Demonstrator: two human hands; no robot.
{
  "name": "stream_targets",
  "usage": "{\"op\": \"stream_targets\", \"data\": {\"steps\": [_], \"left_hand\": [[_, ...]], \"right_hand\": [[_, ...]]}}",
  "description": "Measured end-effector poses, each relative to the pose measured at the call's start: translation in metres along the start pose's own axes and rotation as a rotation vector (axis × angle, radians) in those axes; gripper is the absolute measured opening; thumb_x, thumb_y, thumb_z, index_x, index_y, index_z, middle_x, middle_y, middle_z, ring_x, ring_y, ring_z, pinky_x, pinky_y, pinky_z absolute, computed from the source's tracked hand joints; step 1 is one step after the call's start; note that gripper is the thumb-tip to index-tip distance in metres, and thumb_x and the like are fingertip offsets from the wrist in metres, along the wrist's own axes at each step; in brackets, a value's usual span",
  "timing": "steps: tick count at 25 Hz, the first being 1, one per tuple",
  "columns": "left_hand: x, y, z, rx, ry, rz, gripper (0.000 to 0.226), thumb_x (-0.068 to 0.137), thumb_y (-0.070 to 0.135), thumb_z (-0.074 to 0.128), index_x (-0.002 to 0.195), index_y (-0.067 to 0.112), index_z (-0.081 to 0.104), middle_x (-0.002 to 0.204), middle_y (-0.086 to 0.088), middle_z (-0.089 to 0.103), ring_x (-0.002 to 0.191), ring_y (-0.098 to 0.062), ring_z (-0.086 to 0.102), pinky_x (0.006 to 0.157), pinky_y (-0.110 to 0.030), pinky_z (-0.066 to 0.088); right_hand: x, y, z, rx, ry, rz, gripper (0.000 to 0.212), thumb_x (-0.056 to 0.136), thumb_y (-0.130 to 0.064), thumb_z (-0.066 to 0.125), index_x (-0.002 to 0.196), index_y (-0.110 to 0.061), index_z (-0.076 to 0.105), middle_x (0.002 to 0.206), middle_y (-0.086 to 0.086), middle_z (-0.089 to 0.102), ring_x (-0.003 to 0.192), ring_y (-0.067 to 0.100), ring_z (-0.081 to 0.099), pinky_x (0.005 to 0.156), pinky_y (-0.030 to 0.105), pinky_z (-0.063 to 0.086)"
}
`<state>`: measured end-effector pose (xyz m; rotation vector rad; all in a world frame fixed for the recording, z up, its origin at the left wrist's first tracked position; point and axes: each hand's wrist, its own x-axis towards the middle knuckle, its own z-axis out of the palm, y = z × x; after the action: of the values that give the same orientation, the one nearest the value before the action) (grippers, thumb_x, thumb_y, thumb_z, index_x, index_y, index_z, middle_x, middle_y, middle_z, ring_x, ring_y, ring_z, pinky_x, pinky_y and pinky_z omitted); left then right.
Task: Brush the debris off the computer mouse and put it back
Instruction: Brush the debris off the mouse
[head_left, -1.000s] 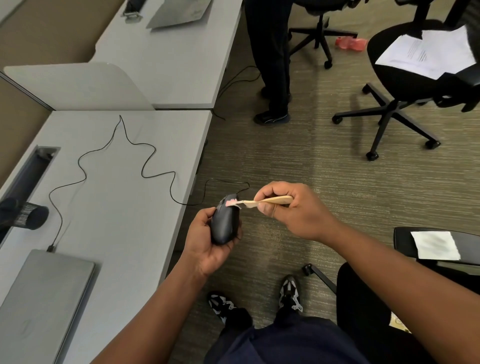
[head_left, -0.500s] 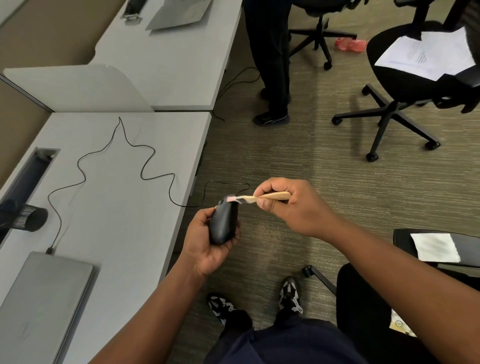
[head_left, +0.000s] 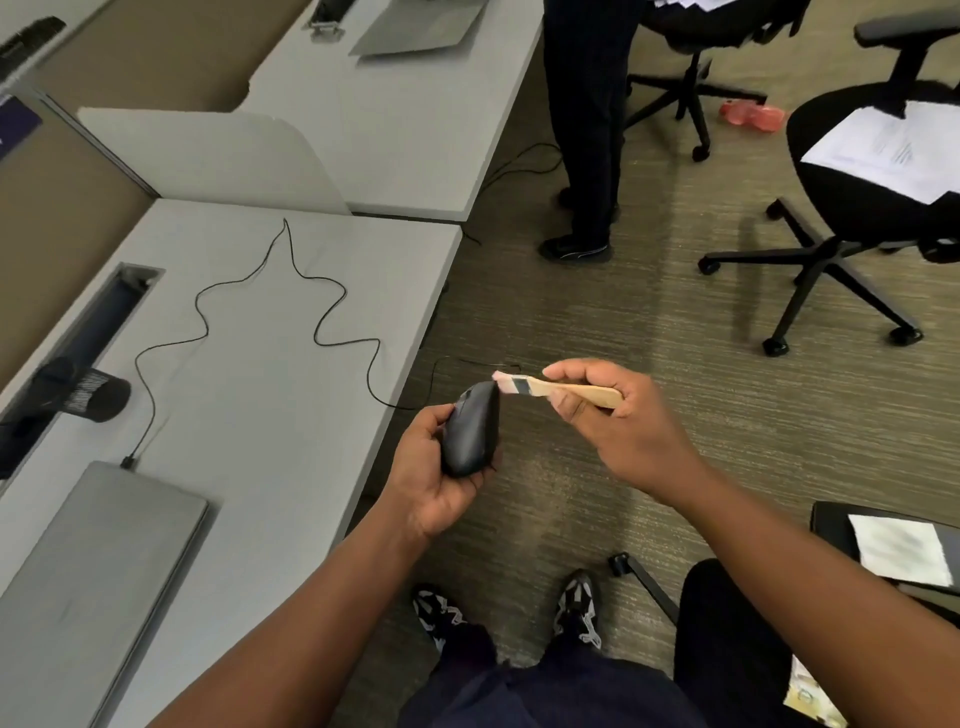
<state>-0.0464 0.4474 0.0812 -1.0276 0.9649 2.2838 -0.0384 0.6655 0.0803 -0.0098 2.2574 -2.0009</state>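
Observation:
My left hand (head_left: 428, 480) grips a black wired computer mouse (head_left: 470, 428), held over the carpet just past the desk's right edge. Its thin black cable (head_left: 332, 340) snakes across the grey desk (head_left: 249, 395) to a closed laptop. My right hand (head_left: 618, 415) grips a small wooden-handled brush (head_left: 566, 391). The brush's pale pink bristles touch the top front of the mouse.
A closed grey laptop (head_left: 88, 566) lies at the desk's near left, with a dark mesh cup (head_left: 96, 397) beside a cable slot. A person's legs (head_left: 587, 130) stand ahead on the carpet. Office chairs (head_left: 857, 208) with papers are at right.
The brush tip has swept slightly upward along the front of the mouse. Both hands stay nearly in place, and the view has tilted a little.

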Motion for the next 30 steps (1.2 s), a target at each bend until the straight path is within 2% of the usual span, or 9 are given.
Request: {"op": "stream_targets", "data": {"steps": [3, 7, 11, 15, 18, 21, 25, 27, 30], "left_hand": [[0.002, 0.0, -0.001, 0.029, 0.02, 0.018, 0.022, 0.1, 0.018, 0.06, 0.119, 0.006, 0.06, 0.111, -0.023, 0.065, 0.091, -0.033, 0.067, 0.061, -0.038, 0.064], [0.011, 0.0, -0.007, -0.037, 0.052, 0.045, 0.027, 0.103, 0.018, 0.058, 0.128, 0.005, 0.056, 0.119, -0.025, 0.062, 0.098, -0.035, 0.067, 0.061, -0.04, 0.065], [0.017, 0.002, -0.009, -0.117, 0.034, 0.089, 0.024, 0.104, 0.014, 0.06, 0.125, 0.002, 0.056, 0.117, -0.024, 0.065, 0.086, -0.035, 0.078, 0.061, -0.045, 0.065], [0.02, 0.003, -0.013, -0.085, 0.024, 0.137, 0.035, 0.1, 0.006, 0.064, 0.132, -0.001, 0.055, 0.125, -0.028, 0.067, 0.097, -0.038, 0.079, 0.066, -0.046, 0.067], [0.02, 0.002, -0.016, -0.057, 0.009, 0.167, 0.053, 0.091, -0.001, 0.069, 0.14, 0.004, 0.05, 0.137, -0.027, 0.061, 0.109, -0.037, 0.075, 0.071, -0.047, 0.067], [0.021, 0.002, -0.015, -0.05, 0.019, 0.201, 0.077, 0.071, -0.002, 0.077, 0.141, 0.019, 0.051, 0.136, -0.02, 0.057, 0.106, -0.034, 0.071, 0.066, -0.045, 0.065], [0.019, 0.003, -0.013, -0.099, 0.014, 0.195, 0.057, 0.072, 0.0, 0.078, 0.126, 0.01, 0.061, 0.134, -0.025, 0.058, 0.107, -0.039, 0.072, 0.067, -0.045, 0.066], [0.017, 0.003, -0.013, -0.132, 0.011, 0.171, 0.046, 0.075, 0.003, 0.079, 0.117, 0.002, 0.062, 0.123, -0.027, 0.067, 0.1, -0.038, 0.077, 0.066, -0.042, 0.066], [0.015, 0.0, -0.011, -0.129, 0.011, 0.132, 0.037, 0.085, 0.009, 0.078, 0.116, -0.002, 0.061, 0.091, -0.022, 0.08, 0.083, -0.031, 0.081, 0.061, -0.036, 0.066]], "right_hand": [[-0.001, -0.001, 0.003, -0.057, -0.084, -0.007, 0.017, 0.098, -0.017, 0.072, 0.105, -0.031, 0.079, 0.08, -0.019, 0.071, 0.066, -0.003, 0.056, 0.062, 0.017, 0.042], [-0.003, -0.009, -0.002, 0.075, -0.242, 0.057, 0.013, 0.089, -0.022, 0.072, 0.096, -0.028, 0.08, 0.09, 0.02, 0.072, 0.078, 0.027, 0.059, 0.071, 0.043, 0.045], [-0.005, -0.011, -0.004, 0.152, -0.272, 0.081, 0.015, 0.084, -0.019, 0.07, 0.093, -0.023, 0.081, 0.088, 0.015, 0.077, 0.08, 0.02, 0.069, 0.075, 0.037, 0.055], [-0.007, -0.005, -0.001, 0.125, -0.162, 0.058, 0.014, 0.088, -0.024, 0.07, 0.097, -0.028, 0.08, 0.087, 0.02, 0.074, 0.078, 0.031, 0.063, 0.074, 0.048, 0.05], [-0.005, -0.002, 0.002, 0.087, -0.079, 0.014, 0.015, 0.095, -0.02, 0.071, 0.099, -0.032, 0.078, 0.087, 0.024, 0.07, 0.075, 0.034, 0.06, 0.069, 0.05, 0.047], [-0.004, -0.001, 0.003, 0.069, 0.015, -0.004, 0.024, 0.099, -0.012, 0.069, 0.1, -0.034, 0.077, 0.086, 0.023, 0.069, 0.069, 0.032, 0.057, 0.064, 0.047, 0.045], [-0.009, -0.002, 0.002, 0.096, -0.069, -0.038, 0.016, 0.092, -0.019, 0.07, 0.1, -0.03, 0.079, 0.084, 0.021, 0.071, 0.07, 0.049, 0.059, 0.065, 0.05, 0.049], [-0.011, -0.002, 0.003, 0.055, -0.179, -0.033, 0.017, 0.091, -0.022, 0.07, 0.1, -0.032, 0.079, 0.079, 0.016, 0.071, 0.062, 0.034, 0.057, 0.058, 0.037, 0.044], [-0.011, 0.001, 0.005, 0.003, -0.247, -0.056, 0.022, 0.096, -0.012, 0.071, 0.103, -0.031, 0.08, 0.072, -0.007, 0.068, 0.058, 0.003, 0.053, 0.054, 0.017, 0.04]]}}
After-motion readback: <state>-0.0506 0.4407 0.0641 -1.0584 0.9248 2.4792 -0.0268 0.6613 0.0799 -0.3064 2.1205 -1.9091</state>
